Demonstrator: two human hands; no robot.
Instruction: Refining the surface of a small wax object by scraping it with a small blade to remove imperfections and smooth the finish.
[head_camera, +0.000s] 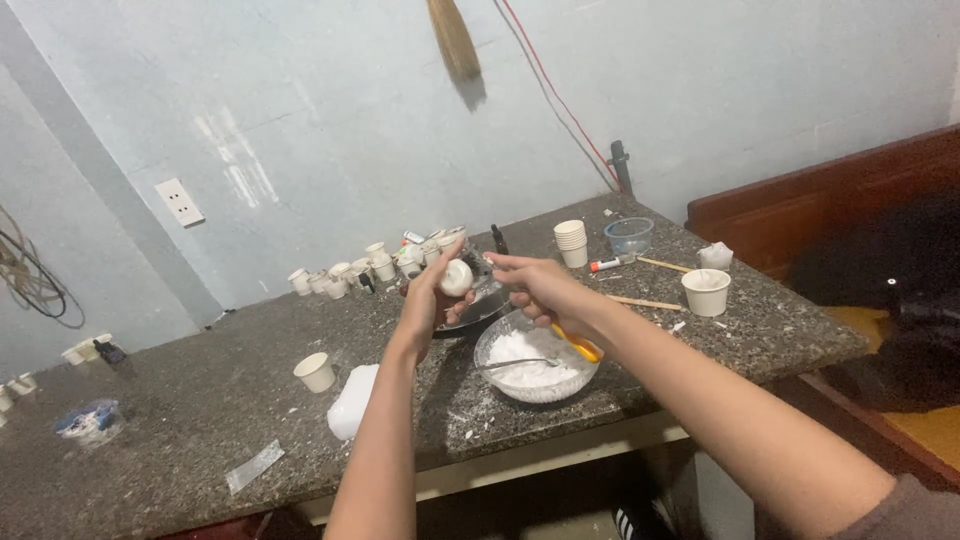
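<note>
Left hand (432, 298) is gripping a small white ball (456, 277), fingers curled round it, holding it up above the worktop (200, 400). Right hand (540, 285) is closing on a yellow-orange handled tool (578, 343), pointing toward the ball, fingertips near it. Just below the right hand a clear bowl of white powder (535, 358) is sitting with a metal spoon (520, 363) in it. A dark pan (480, 300) is sitting behind both hands. A small paper cup (315, 372) is standing left of the left forearm.
</note>
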